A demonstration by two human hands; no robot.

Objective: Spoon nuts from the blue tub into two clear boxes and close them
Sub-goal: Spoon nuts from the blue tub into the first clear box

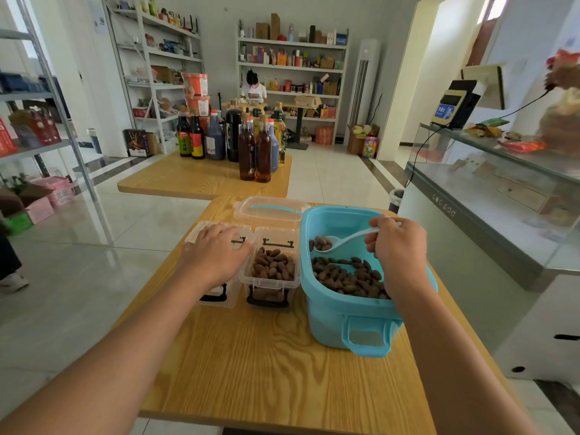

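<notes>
A blue tub stands on the right of the wooden table, with brown nuts heaped at its near side. My right hand pinches the handle of a white spoon, whose bowl carries a few nuts above the tub's interior. Just left of the tub, an open clear box is partly filled with nuts. My left hand rests flat on the lid of a second clear box further left, hiding its contents.
A clear tub lid with a blue strip lies behind the boxes. A second table with several sauce bottles stands beyond. A glass counter runs along the right. Shelves line the walls, and a person sits at the far desk.
</notes>
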